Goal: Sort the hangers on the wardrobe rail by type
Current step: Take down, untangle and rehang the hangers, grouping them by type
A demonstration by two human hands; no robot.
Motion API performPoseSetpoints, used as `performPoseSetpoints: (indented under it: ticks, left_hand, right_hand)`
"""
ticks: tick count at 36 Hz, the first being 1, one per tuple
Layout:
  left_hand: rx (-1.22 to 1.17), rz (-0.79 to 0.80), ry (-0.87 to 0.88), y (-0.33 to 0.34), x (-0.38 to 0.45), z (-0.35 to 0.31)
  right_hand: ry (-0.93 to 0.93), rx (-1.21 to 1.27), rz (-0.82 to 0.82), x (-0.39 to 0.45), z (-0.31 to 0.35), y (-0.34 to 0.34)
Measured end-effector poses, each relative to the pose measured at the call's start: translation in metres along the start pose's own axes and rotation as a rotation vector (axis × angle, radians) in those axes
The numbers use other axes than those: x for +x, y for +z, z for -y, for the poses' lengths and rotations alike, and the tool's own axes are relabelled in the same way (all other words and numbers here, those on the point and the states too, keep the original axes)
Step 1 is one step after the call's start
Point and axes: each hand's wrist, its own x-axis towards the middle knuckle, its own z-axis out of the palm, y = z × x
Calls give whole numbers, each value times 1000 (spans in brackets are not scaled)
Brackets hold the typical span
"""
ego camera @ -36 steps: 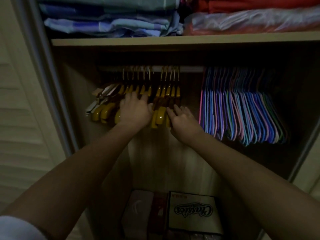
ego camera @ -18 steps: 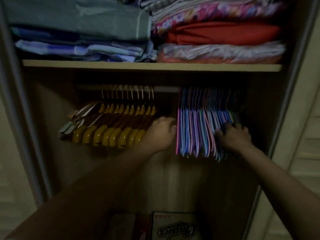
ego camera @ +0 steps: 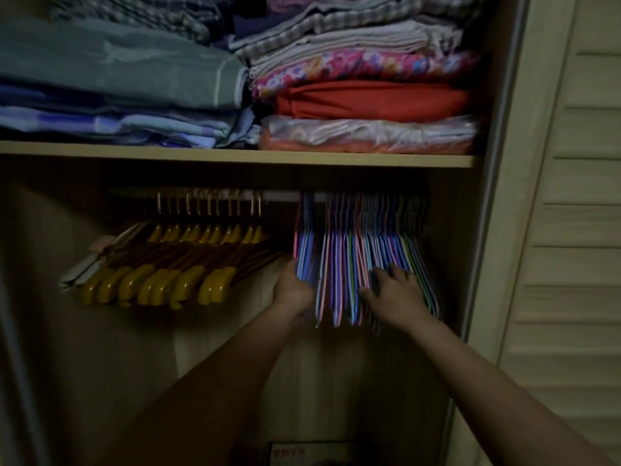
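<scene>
- The left hand (ego camera: 294, 290) is gripping the leftmost few coloured wire hangers (ego camera: 363, 260), its fingers curled round their lower edge.
- The right hand (ego camera: 395, 295) is resting on the same bunch, fingers spread apart among the wires.
- The wooden hangers (ego camera: 174, 264) are hanging on the rail (ego camera: 279, 196), well left of the left fingers, with a gap between.
- Advice: keeping the hooks on the rail and sliding the gripped wires together should be avoiding tangles.
</scene>
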Motion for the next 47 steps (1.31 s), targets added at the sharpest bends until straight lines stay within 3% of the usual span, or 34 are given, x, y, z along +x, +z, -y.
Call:
performPoseSetpoints:
  ticks: [11, 18, 28, 31, 34, 37, 40, 47]
  left_hand:
    - [198, -139, -17, -27, 23, 13]
    - [302, -98, -2, -28, 12, 2]
    - [767, -16, 98, -11, -8, -27]
    - [933, 54, 177, -6, -17, -27]
    - [1132, 117, 291, -6, -8, -9]
    - [1244, 198, 308, -6, -9, -5]
    - [1209, 230, 327, -8, -12, -2]
    - [1170, 199, 203, -10, -5, 13]
  right_hand:
    - [-45, 71, -80, 2, 29, 9]
    - [-191, 80, -104, 8, 45, 9]
    - [-300, 216, 60, 10, 49, -1]
    - [-240, 245, 39, 10, 29, -7]
    - [-8, 146, -90, 9, 0, -12]
    - [178, 120, 6, 2, -23, -13]
    - [189, 110, 79, -3, -31, -6]
    - [147, -7, -27, 0, -30, -1]
